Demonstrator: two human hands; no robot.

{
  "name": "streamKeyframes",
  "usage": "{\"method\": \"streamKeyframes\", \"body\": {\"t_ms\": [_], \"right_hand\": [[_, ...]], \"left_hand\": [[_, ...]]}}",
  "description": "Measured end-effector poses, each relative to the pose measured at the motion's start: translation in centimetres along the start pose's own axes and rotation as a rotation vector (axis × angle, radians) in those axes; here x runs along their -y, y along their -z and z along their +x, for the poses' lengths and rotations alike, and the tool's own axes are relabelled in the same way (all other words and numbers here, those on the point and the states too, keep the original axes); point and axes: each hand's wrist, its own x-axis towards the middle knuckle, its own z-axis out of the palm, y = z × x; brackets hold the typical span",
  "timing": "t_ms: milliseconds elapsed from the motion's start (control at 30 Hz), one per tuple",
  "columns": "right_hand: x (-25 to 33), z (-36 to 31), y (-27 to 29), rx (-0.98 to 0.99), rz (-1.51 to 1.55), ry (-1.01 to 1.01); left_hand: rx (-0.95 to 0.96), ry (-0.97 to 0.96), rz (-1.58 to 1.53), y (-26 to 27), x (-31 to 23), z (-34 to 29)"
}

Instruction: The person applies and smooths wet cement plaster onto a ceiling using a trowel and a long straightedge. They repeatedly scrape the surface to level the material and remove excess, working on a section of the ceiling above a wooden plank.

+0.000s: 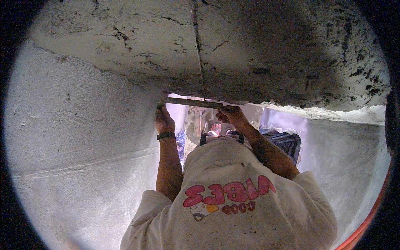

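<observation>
A long, narrow, flat strip (192,102), greyish and straight-edged, runs almost level just below the lower edge of the rough plastered surface (137,46). My left hand (165,121), with a dark watch on its wrist, is raised at the strip's left end; its fingers close around that end and are partly hidden. The right hand (231,115) pinches the strip's right end with bent fingers. A thin cord (199,54) runs down the plastered surface and reaches the strip near its middle.
Smooth grey walls stand at left (83,116) and right (346,154). Cracks and pits mark the plaster above. Below are my feet (215,128), a dark sheet-like bundle (281,141) at right and blue patterned cloth (180,141) at left. A red curved tube or edge (371,221) lies at far right.
</observation>
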Motion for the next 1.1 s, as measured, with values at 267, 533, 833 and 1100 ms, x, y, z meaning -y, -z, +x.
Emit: {"method": "streamKeyframes", "body": {"t_ms": [267, 533, 833, 1100], "right_hand": [[-1.1, 0.4, 0.4, 0.02, -0.035, 0.015], [-3.9, 1.4, 1.4, 0.029, -0.213, 0.224], [-5.6, 0.7, 3.5, 0.234, -0.784, 0.292], [-4.7, -5.3, 5.0, 0.286, -1.297, 0.324]], "left_hand": [[-0.048, 0.168, -0.336, 1.2, -1.4, 0.7], [-0.112, 0.166, -0.456, 3.5, -3.5, 1.7], [-0.114, 0.293, -0.53, 5.0, -4.2, 1.8], [-0.105, 0.01, 0.01, 2.9, -1.9, 0.9]]}}
